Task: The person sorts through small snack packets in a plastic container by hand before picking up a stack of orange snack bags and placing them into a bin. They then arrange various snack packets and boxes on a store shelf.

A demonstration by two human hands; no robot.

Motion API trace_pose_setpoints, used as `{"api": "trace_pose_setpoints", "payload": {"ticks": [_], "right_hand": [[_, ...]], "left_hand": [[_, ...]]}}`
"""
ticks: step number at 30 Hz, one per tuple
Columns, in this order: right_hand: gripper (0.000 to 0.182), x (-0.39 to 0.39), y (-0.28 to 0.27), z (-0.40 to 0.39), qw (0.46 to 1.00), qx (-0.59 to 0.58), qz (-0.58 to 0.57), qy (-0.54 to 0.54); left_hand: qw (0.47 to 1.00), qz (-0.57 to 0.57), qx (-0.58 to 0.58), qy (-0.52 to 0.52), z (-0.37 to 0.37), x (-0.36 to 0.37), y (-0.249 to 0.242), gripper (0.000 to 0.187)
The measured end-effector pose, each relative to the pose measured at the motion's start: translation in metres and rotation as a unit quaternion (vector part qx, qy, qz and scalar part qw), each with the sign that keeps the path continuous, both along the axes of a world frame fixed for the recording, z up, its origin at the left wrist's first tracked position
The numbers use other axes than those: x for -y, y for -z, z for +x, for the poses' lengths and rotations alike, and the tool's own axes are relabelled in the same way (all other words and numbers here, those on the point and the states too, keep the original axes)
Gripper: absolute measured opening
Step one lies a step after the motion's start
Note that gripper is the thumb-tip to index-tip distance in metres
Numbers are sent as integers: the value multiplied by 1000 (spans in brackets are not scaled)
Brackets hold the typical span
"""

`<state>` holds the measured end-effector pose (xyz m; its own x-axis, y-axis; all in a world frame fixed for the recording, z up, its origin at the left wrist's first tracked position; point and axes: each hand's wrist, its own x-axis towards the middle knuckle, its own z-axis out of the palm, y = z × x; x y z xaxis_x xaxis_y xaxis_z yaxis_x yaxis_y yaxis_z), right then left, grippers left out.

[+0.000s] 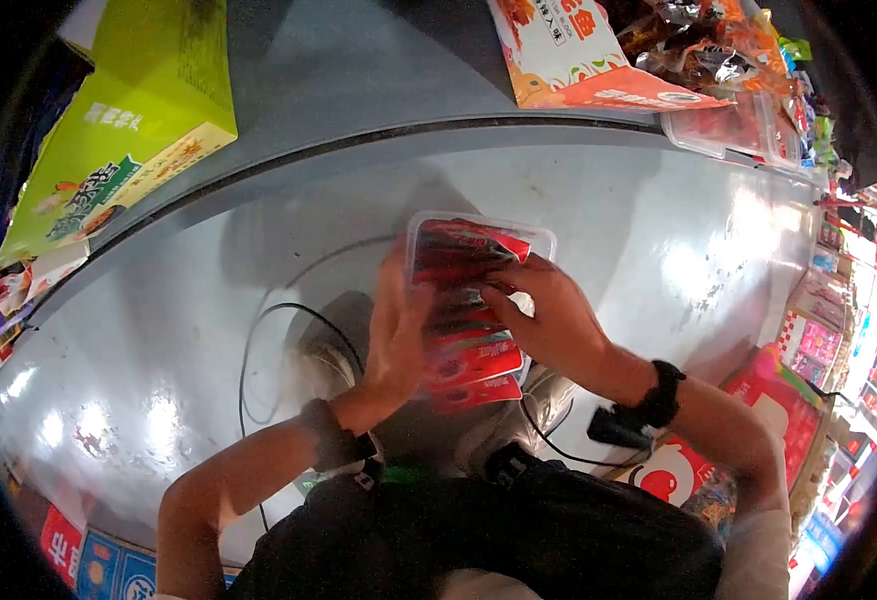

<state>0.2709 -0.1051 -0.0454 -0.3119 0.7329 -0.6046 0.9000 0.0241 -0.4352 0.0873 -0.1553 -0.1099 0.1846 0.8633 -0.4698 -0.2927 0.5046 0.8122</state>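
The fingers of the right hand (549, 310) are bent over the red and dark shiny packets (474, 350), with the thumb and first finger close together. Whether one packet is being pinched or only touched cannot be told. The left hand (399, 315) is curled against the near wall of a clear plastic box with rounded corners (553, 246), and the box seems to be held up by it; those fingers are blurred. The packets are set in a row in the box, right under the right fingers and between both hands. Some lower ones are leaned out toward the body.

The step in hand looks like the packets being handled and put straight in the box. For the next move, a steady box is called for on the left, and a light touch is called for on the right, so that no packet is bent or dropped.

Below the fingers, a thin black cord (299, 306) is looped on the shiny grey floor (609, 190). Far beyond the fingers, a big bright green carton (149, 90) is seen to the left, and a white and orange carton (569, 65) to the right.
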Motion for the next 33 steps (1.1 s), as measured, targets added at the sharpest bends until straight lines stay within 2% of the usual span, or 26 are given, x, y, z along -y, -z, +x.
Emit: {"api": "trace_pose_setpoints", "payload": {"ticks": [2, 3, 4, 5, 6, 8, 11, 15, 17, 18, 21, 23, 24, 26, 27, 29, 30, 32, 33], "right_hand": [[40, 25, 6, 7, 963, -184, -24, 194], [40, 30, -2, 0, 964, -181, -24, 193], [47, 32, -12, -11, 894, -205, -143, 372], [55, 33, -19, -17, 777, -219, -254, 533], [55, 34, -15, -15, 778, -216, -251, 534], [60, 37, -1, -10, 685, -301, -302, 590], [51, 23, -6, -17, 654, -319, -307, 614], [51, 11, -24, -35, 670, -291, -306, 610], [51, 18, -22, -42, 619, -283, -326, 656], [51, 19, -19, -40, 618, -283, -327, 657], [55, 12, -9, -33, 600, -339, -324, 648], [55, 7, -7, -23, 630, -383, -338, 585], [55, 11, -8, -18, 629, -379, -333, 591], [55, 21, -7, -12, 681, -343, -298, 575], [55, 29, -5, -6, 680, -339, -298, 578], [53, 43, -4, 7, 717, -275, -373, 521], [53, 41, -5, 4, 715, -275, -374, 523], [57, 33, -9, -4, 670, -289, -416, 543], [57, 32, -7, -5, 669, -288, -414, 545]], "left_hand": [[997, 39, 41, -49, 3, -2, -3, 61], [997, 39, 45, -50, 3, -2, -3, 61], [996, 38, 51, -59, 5, -1, -2, 60], [995, 36, 59, -66, 6, 0, -1, 60], [995, 37, 62, -66, 7, 0, 1, 60], [997, 62, -1, -46, 5, 0, 3, 58], [1000, 13, -1, -12, 0, 0, 0, 68], [998, 41, -41, 6, 1, 1, 2, 67], [991, -45, 128, -14, 2, -3, -8, 67], [991, -47, 128, -13, 3, -3, -9, 67], [995, -33, 94, -4, 0, -2, -11, 67], [999, -26, 31, -12, 4, -2, -8, 66], [999, -27, 37, -7, 5, -2, -8, 66], [1000, -20, 16, -14, 3, -4, -8, 62], [999, -24, 19, -13, 4, -2, -5, 62], [999, 7, -22, -28, 5, 2, 1, 61], [999, 5, -23, -25, 6, 5, 4, 61], [998, 27, -28, -42, 13, 6, 8, 48], [999, 27, -26, -40, 14, 6, 7, 48]]}}
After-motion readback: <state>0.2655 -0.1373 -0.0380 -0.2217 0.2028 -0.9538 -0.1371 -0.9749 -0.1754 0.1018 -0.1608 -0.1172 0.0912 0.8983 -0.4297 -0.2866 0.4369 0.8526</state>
